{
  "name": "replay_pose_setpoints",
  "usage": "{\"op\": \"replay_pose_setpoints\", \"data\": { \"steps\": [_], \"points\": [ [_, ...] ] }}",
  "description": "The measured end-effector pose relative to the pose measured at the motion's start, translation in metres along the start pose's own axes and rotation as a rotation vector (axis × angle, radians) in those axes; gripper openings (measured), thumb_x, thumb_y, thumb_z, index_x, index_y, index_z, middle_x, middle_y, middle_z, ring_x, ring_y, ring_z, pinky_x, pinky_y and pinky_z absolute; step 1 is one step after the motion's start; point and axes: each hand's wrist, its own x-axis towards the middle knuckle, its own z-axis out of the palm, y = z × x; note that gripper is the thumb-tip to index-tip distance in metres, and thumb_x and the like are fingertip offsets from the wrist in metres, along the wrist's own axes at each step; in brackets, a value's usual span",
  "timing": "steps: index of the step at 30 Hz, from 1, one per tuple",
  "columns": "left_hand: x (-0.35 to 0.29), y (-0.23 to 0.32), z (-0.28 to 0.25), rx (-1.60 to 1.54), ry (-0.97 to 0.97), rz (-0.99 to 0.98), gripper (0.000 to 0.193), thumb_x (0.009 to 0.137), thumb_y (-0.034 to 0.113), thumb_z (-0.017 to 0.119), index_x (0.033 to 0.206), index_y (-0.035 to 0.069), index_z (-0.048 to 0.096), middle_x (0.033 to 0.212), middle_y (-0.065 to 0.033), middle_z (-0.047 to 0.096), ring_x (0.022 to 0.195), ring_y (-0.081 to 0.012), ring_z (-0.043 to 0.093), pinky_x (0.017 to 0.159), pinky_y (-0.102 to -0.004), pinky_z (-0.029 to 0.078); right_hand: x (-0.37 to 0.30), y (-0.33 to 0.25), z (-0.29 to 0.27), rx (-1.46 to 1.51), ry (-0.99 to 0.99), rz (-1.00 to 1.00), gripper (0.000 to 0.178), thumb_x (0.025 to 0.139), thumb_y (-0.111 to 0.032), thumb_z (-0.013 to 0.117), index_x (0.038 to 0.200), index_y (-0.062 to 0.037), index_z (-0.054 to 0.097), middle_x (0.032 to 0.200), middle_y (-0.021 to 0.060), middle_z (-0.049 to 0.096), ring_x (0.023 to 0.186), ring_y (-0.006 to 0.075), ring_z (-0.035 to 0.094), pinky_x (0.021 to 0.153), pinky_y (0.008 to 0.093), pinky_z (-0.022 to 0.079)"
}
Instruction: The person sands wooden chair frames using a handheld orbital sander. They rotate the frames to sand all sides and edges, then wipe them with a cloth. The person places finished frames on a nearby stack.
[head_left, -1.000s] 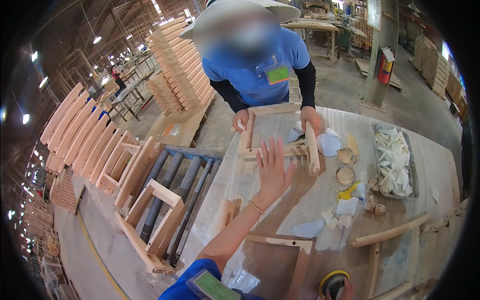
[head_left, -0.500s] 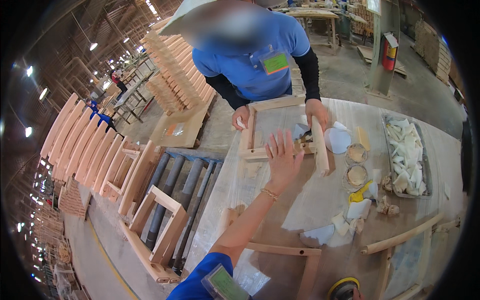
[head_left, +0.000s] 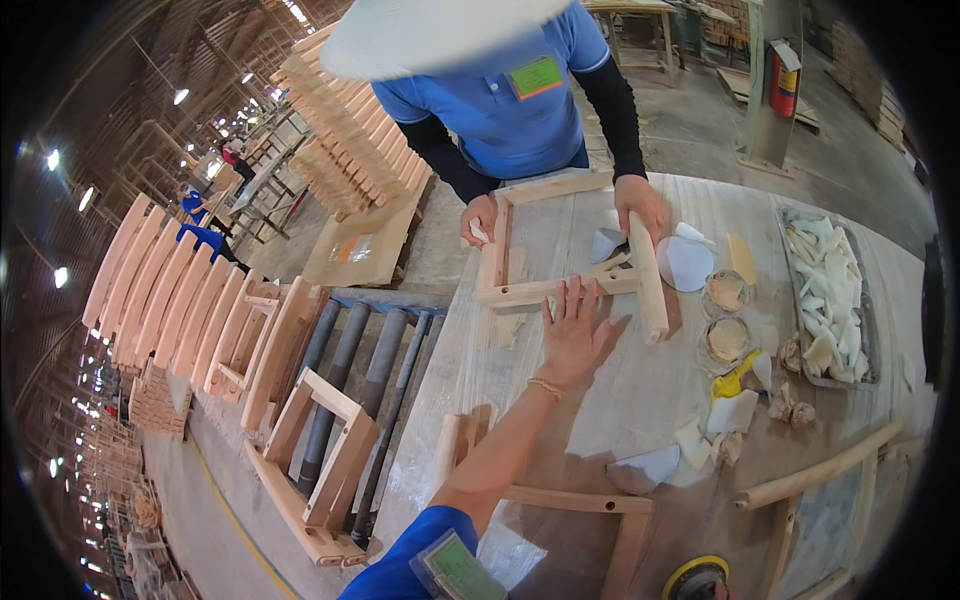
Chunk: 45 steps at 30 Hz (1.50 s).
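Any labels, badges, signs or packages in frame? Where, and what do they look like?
Green rectangular badge: chest of the facing person's blue shirt.
Green rectangular badge, clear holder: wearer's own blue shirt, bottom edge.
Red fire extinguisher with pale label: on the post, upper right.
No screens visible.

A bare, matt wooden frame (head_left: pixel 560 250) lies on a surface (head_left: pixel 640 390) wrapped in glossy clear plastic film, beside dull metal rollers (head_left: pixel 345 385).
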Motion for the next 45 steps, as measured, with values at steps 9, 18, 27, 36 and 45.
{"op": "replay_pose_setpoints", "data": {
  "steps": [9, 18, 27, 36, 45],
  "points": [
    [0.017, 0.009, -0.026, -0.059, 0.012, -0.058, 0.074, 0.098, 0.051, 0.048, 0.157, 0.012, 0.023, 0.161, -0.0217, 0.02, 0.149, -0.0435, 0.017, 0.115, -0.0671, 0.009, -0.003, 0.01, 0.007, -0.047, -0.09, 0.094, 0.069, 0.069, -0.02, 0.09, 0.129, -0.0048, 0.061, 0.122, 0.0224, 0.062, 0.111, 0.0407, 0.059, 0.098, 0.0478, 0.048],
    [0.036, 0.035, -0.063, -0.132, 0.331, 0.064, 0.083, 0.098, 0.043, 0.054, 0.158, 0.003, 0.013, 0.163, -0.0241, 0.013, 0.15, -0.0467, 0.009, 0.116, -0.0626, 0.006, -0.004, 0.009, 0.006, -0.015, 0.006, 0.026, 0.07, 0.069, -0.022, 0.09, 0.13, -0.0058, 0.06, 0.12, 0.0229, 0.062, 0.11, 0.0417, 0.059, 0.097, 0.0484, 0.048],
    [0.032, 0.032, -0.063, -0.148, 0.318, 0.035, 0.085, 0.097, 0.04, 0.056, 0.157, 0.001, 0.01, 0.163, -0.024, 0.01, 0.15, -0.0464, 0.005, 0.117, -0.0604, 0.004, -0.003, 0.003, 0.003, -0.012, -0.001, 0.042, 0.07, 0.069, -0.022, 0.09, 0.13, -0.0057, 0.06, 0.12, 0.023, 0.063, 0.11, 0.0421, 0.059, 0.097, 0.0486, 0.048],
    [0.019, 0.018, -0.027, -0.068, 0.227, -0.01, 0.082, 0.098, 0.044, 0.051, 0.158, 0.004, 0.012, 0.163, -0.0244, 0.011, 0.15, -0.0458, 0.007, 0.117, -0.0616, 0.003, -0.001, -0.001, -0.001, -0.057, -0.003, 0.006, 0.069, 0.071, -0.023, 0.089, 0.131, -0.0067, 0.06, 0.12, 0.0233, 0.062, 0.108, 0.0416, 0.06, 0.094, 0.0484, 0.05],
    [0.003, 0.003, 0.0, 0.058, -0.096, -0.085, 0.078, 0.096, 0.048, 0.051, 0.158, 0.011, 0.019, 0.163, -0.0171, 0.018, 0.151, -0.0366, 0.015, 0.116, -0.066, 0.009, -0.001, -0.008, -0.007, -0.078, -0.067, 0.089, 0.065, 0.075, -0.026, 0.087, 0.131, -0.0089, 0.06, 0.12, 0.0229, 0.062, 0.109, 0.0408, 0.06, 0.094, 0.0485, 0.051]
  ]
}}
